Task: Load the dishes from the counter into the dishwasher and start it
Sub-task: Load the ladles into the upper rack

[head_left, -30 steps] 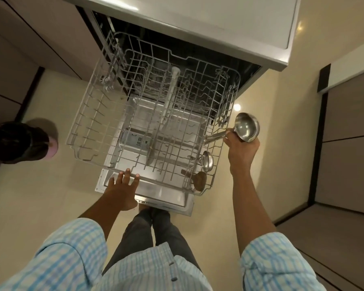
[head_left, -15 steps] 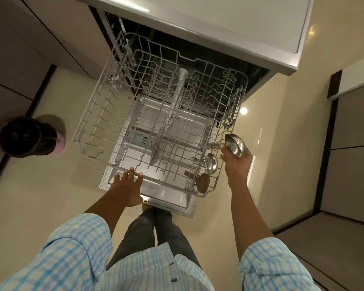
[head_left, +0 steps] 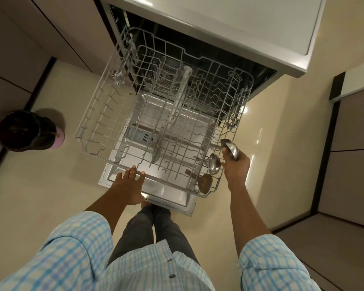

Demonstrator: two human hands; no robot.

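Head view: left hand (head_left: 129,184) rests flat-fingered on rack (head_left: 105,159) front rail; right hand (head_left: 236,168) grips steel ladle (head_left: 231,148) at rack's right edge

Overall light: dim and warm, with a yellowish indoor tone.
Source: from above; small bright lamp spots are mirrored on the glossy floor (head_left: 271,114), right of the dishwasher rack (head_left: 114,163).
Glare: a pale sheen on the countertop (head_left: 250,22); the steel inner door (head_left: 177,127) shines strongly; a thin glint on the ladle (head_left: 231,149).
Shadows: the dishwasher cavity (head_left: 198,51) is almost black; a soft shadow lies on the floor beside the dark bin (head_left: 25,131).
Sharpness: the centre is clear and the rack wires are well separated; the checked sleeves (head_left: 72,248) at the bottom are soft.
Distortion: wide-angle; the cabinet lines and the countertop edge lean toward the corners.
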